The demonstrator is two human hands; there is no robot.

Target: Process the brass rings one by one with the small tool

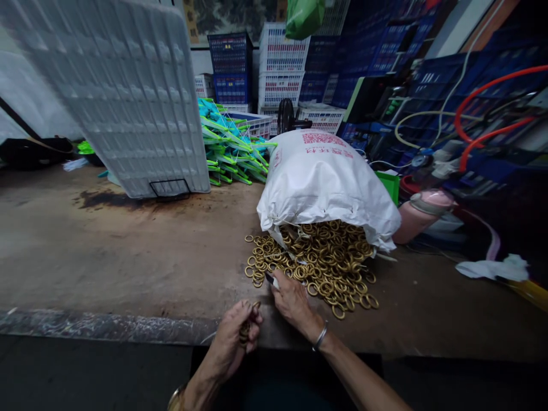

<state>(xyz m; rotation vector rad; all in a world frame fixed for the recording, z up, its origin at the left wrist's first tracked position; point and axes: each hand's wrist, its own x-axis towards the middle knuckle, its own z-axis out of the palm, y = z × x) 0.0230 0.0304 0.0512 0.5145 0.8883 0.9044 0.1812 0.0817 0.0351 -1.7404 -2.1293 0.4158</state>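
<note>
Spilling from the mouth of a white sack (325,177) tipped on its side, a heap of brass rings (329,262) was spread over the right middle of a worn, brown worktop (128,257). A small stack of rings (246,331) was gripped in the curled left hand (235,337) at the near edge. The right hand (293,299) was laid on the near side of the heap; whether anything was pinched in its fingers could not be told.

A dark stain (107,200) was seen on the far left of the surface, below a grey moulded tray (128,97) leaned upright. Green and blue plastic pieces (229,148) were piled beside it. Blue and white crates (280,63) were stacked along the far wall, and red hoses (483,91) were looped at the far right. A pink bottle (423,211) was laid just beside the sack, with a white cloth (492,268) nearer on the right.
</note>
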